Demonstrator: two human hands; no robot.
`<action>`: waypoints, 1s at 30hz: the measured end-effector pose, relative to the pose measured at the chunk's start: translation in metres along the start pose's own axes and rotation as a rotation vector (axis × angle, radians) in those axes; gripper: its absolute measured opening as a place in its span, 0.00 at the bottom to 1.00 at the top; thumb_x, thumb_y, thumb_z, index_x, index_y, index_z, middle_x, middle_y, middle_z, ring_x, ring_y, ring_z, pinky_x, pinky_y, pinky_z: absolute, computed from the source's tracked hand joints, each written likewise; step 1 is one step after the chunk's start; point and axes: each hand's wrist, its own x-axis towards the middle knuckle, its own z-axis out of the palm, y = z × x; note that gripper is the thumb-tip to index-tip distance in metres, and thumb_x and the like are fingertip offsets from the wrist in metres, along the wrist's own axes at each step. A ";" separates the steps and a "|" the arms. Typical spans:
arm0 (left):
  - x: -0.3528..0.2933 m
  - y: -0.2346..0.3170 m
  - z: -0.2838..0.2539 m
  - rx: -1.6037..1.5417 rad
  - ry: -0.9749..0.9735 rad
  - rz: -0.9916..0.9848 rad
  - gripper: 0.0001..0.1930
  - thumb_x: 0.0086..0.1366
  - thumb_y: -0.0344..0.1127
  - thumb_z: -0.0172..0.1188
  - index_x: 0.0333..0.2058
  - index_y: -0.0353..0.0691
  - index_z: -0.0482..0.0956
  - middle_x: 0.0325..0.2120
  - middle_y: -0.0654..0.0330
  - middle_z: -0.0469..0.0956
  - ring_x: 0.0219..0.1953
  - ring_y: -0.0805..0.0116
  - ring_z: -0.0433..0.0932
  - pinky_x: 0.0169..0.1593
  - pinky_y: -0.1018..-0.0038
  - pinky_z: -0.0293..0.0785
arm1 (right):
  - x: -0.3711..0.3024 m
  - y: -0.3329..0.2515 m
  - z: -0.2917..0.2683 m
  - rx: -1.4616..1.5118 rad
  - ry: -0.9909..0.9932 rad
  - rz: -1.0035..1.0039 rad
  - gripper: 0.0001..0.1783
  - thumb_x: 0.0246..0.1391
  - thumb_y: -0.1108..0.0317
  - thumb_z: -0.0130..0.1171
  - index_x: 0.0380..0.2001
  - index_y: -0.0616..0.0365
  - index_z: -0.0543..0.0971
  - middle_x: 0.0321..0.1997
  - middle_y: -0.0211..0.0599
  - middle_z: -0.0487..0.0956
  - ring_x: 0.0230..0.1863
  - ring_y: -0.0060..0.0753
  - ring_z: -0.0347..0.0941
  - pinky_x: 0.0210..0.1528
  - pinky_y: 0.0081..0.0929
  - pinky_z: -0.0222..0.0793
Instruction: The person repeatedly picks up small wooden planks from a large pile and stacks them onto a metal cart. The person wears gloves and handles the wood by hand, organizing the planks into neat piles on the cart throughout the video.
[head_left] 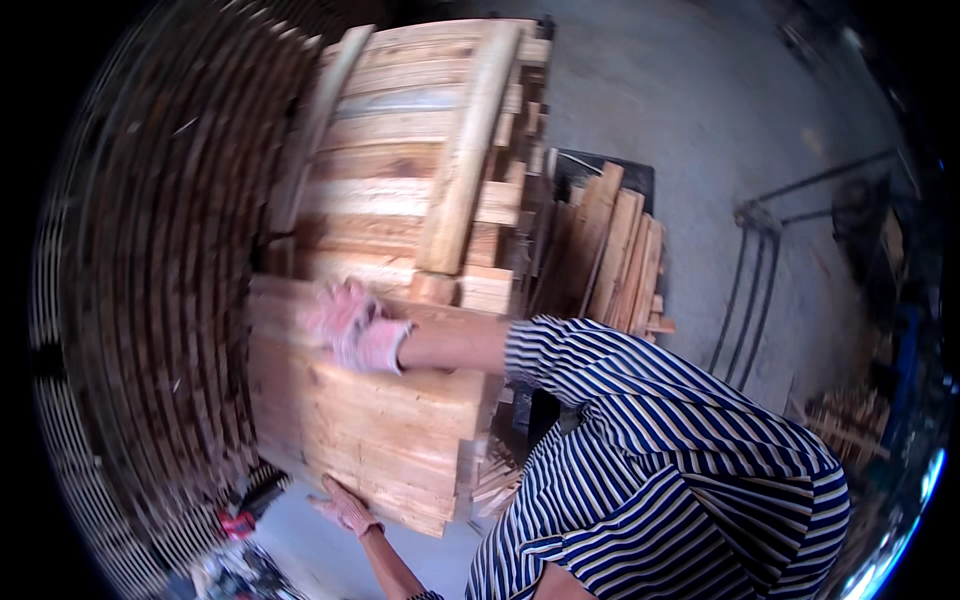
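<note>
My right hand (352,327), in a pinkish-white knit glove, is over the top of a panel of pale wooden boards (390,420). Its fingers are blurred, so I cannot make out their grip. At the panel's near edge is my left hand (347,506), gloved the same way, with its fingers apart against the wood. Beyond this panel lies a stack of slatted wooden panels (385,160), its top one crossed by two long battens (470,150). The far edge of the near panel meets the end of these battens.
A tall row of dark, stacked slatted wood (170,260) stands close on the left. Loose wooden strips (620,250) lie in a dark holder to the right of the stack. Farther right are a metal frame (755,240) on the grey floor and another pile of wood pieces (850,415).
</note>
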 end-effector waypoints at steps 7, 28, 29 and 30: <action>-0.129 0.158 0.055 -0.128 -0.277 0.938 0.34 0.74 0.41 0.61 0.73 0.35 0.60 0.73 0.50 0.61 0.71 0.55 0.64 0.75 0.60 0.60 | -0.206 0.045 -0.080 0.521 0.282 -0.100 0.13 0.50 0.58 0.71 0.29 0.49 0.76 0.51 0.37 0.80 0.45 0.42 0.78 0.43 0.43 0.77; -0.382 -0.163 0.676 0.668 -1.112 0.730 0.59 0.51 0.61 0.76 0.72 0.34 0.56 0.67 0.31 0.64 0.69 0.37 0.66 0.70 0.57 0.67 | -0.594 0.390 0.073 0.331 -0.210 1.364 0.23 0.60 0.54 0.63 0.51 0.59 0.82 0.54 0.57 0.81 0.58 0.59 0.77 0.61 0.46 0.72; -0.376 -0.172 0.698 0.731 -1.116 0.715 0.60 0.50 0.61 0.76 0.72 0.34 0.56 0.67 0.32 0.64 0.69 0.39 0.67 0.69 0.58 0.67 | -0.594 0.410 0.084 0.329 -0.215 1.322 0.24 0.60 0.54 0.63 0.52 0.59 0.82 0.55 0.58 0.81 0.58 0.59 0.77 0.61 0.46 0.72; -0.371 -0.179 0.717 0.796 -1.117 0.702 0.60 0.49 0.62 0.77 0.72 0.33 0.56 0.67 0.33 0.65 0.69 0.40 0.67 0.69 0.58 0.68 | -0.592 0.432 0.096 0.331 -0.217 1.279 0.24 0.60 0.53 0.63 0.53 0.59 0.82 0.55 0.58 0.81 0.58 0.59 0.77 0.62 0.46 0.72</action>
